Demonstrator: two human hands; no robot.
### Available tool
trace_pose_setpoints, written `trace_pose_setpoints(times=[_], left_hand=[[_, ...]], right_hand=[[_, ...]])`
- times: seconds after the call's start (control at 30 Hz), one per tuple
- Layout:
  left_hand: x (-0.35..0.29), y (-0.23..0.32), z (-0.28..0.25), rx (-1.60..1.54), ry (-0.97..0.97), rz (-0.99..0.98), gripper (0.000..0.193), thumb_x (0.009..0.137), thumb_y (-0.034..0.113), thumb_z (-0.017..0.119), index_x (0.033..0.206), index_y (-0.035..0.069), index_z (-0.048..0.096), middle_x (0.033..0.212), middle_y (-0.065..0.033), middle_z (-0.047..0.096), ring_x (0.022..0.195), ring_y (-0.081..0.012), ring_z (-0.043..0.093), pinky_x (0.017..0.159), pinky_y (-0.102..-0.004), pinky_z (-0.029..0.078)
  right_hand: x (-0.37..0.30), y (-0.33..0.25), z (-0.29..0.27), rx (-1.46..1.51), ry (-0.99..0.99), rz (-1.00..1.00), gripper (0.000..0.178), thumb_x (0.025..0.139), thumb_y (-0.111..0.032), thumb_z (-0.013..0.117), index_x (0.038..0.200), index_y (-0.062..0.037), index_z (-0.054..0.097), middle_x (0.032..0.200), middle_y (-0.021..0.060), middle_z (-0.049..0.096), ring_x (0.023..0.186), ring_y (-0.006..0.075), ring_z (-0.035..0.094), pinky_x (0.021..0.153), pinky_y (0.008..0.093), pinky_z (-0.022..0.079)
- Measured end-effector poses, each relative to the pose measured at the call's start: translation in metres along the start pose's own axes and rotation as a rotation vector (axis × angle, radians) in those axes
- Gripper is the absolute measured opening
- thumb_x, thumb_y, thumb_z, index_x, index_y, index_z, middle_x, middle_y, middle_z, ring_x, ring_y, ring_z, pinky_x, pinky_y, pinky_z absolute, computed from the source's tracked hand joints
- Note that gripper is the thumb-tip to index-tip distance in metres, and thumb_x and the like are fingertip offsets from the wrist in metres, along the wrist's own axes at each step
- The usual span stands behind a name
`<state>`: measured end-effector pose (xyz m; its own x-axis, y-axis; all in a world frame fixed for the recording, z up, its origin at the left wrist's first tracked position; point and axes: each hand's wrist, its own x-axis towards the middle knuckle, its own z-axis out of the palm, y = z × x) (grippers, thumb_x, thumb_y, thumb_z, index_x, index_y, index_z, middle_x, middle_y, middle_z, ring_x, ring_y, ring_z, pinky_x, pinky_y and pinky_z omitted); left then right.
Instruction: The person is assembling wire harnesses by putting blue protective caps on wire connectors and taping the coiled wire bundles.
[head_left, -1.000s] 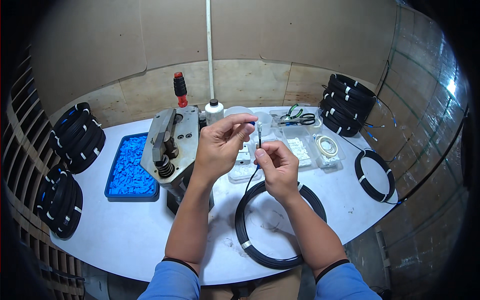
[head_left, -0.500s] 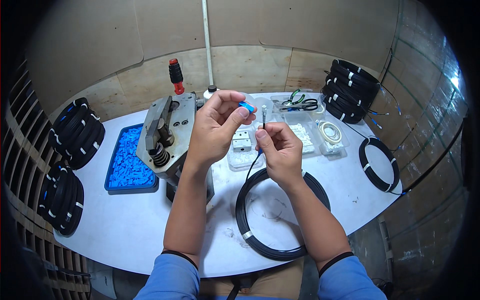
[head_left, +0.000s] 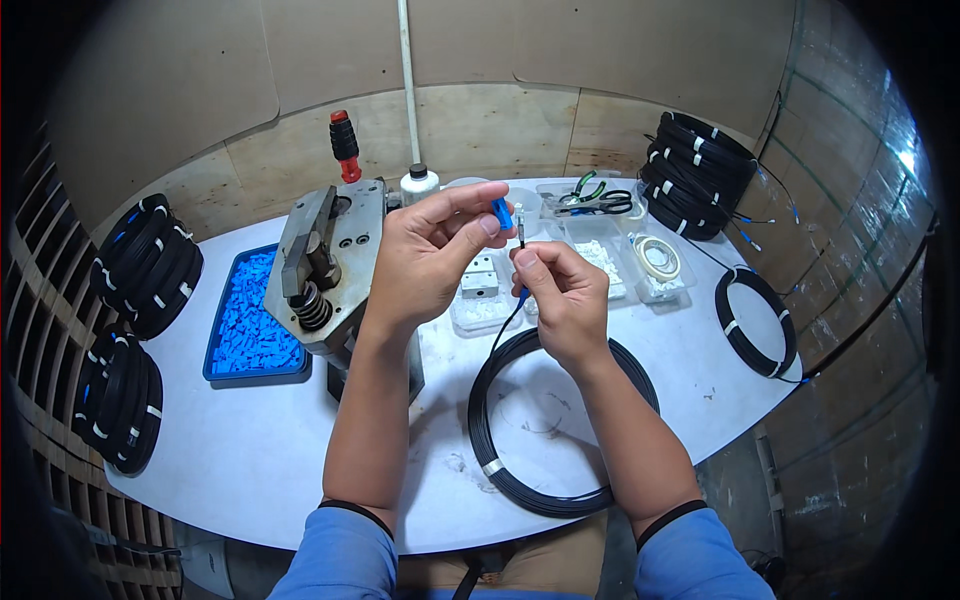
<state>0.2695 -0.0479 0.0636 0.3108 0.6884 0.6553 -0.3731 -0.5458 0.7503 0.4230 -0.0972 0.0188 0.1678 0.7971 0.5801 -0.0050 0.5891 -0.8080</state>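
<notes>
Between the thumb and fingers of my left hand is a small blue plastic connector housing. My right hand pinches a black cable just below its connector end, which points upward. The housing and the connector end are side by side, very close; I cannot tell whether they touch. A blue piece sits on the cable below my right fingers. From there the cable runs down to a black cable coil lying on the table under my forearms.
Left of my arms stand a metal press and a blue tray of blue housings. Clear boxes with white parts, a tape roll and scissors lie beyond. Stacked coils and a single coil sit right, more coils left.
The blue housing has turned more upright and come right beside the connector end; a gap separated them before. The whole view has shifted slightly.
</notes>
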Motion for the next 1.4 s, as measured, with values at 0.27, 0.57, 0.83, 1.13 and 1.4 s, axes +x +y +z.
trace_pose_setpoints(times=[0.27,0.57,0.83,1.13,1.4], left_hand=[[0.0,0.0002,0.001,0.036,0.0,-0.008,0.029,0.091,0.001,0.063,0.12,-0.003,0.064,0.1,-0.0091,0.069,0.088,-0.0143,0.068,0.081,-0.0284,0.056],[-0.0007,0.0008,0.0025,0.049,0.001,-0.011,0.03,0.09,0.006,0.066,0.119,-0.003,0.065,0.098,-0.0092,0.07,0.086,-0.0144,0.068,0.08,-0.0277,0.055],[-0.0009,0.0007,0.0019,0.092,-0.017,-0.026,0.03,0.09,0.004,0.065,0.119,-0.002,0.065,0.094,-0.007,0.07,0.084,-0.0123,0.067,0.079,-0.0253,0.055],[-0.0013,0.0001,0.0027,0.059,0.01,-0.02,0.033,0.09,0.005,0.065,0.123,-0.002,0.063,0.094,-0.0068,0.069,0.083,-0.0117,0.066,0.077,-0.025,0.054],[-0.0007,0.002,0.0061,0.011,0.041,-0.039,0.026,0.089,0.001,0.064,0.115,-0.002,0.061,0.096,-0.0084,0.068,0.086,-0.0127,0.067,0.078,-0.0266,0.055]], right_hand=[[0.0005,0.0003,-0.0008,-0.045,-0.022,-0.046,0.014,0.095,-0.014,0.065,0.092,-0.0006,0.067,0.076,-0.001,0.064,0.069,0.0041,0.055,0.063,0.0206,0.045],[0.0001,-0.0015,0.0009,0.003,-0.039,-0.008,0.015,0.097,-0.015,0.063,0.094,-0.0012,0.066,0.074,-0.0037,0.059,0.067,0.0027,0.051,0.062,0.0201,0.043],[0.0004,-0.0019,-0.0014,0.01,-0.046,-0.009,0.015,0.097,-0.016,0.062,0.094,-0.0011,0.066,0.073,-0.0043,0.058,0.066,0.0025,0.049,0.06,0.0198,0.041],[0.0024,0.0007,-0.0035,0.019,-0.048,0.001,0.016,0.093,-0.015,0.068,0.097,0.0011,0.07,0.078,0.0006,0.067,0.071,0.0042,0.058,0.064,0.0196,0.047],[0.0044,-0.0025,-0.0011,0.135,-0.024,0.059,0.014,0.091,-0.009,0.07,0.099,0.0014,0.069,0.079,0.0029,0.068,0.071,0.0062,0.061,0.064,0.0211,0.05]])
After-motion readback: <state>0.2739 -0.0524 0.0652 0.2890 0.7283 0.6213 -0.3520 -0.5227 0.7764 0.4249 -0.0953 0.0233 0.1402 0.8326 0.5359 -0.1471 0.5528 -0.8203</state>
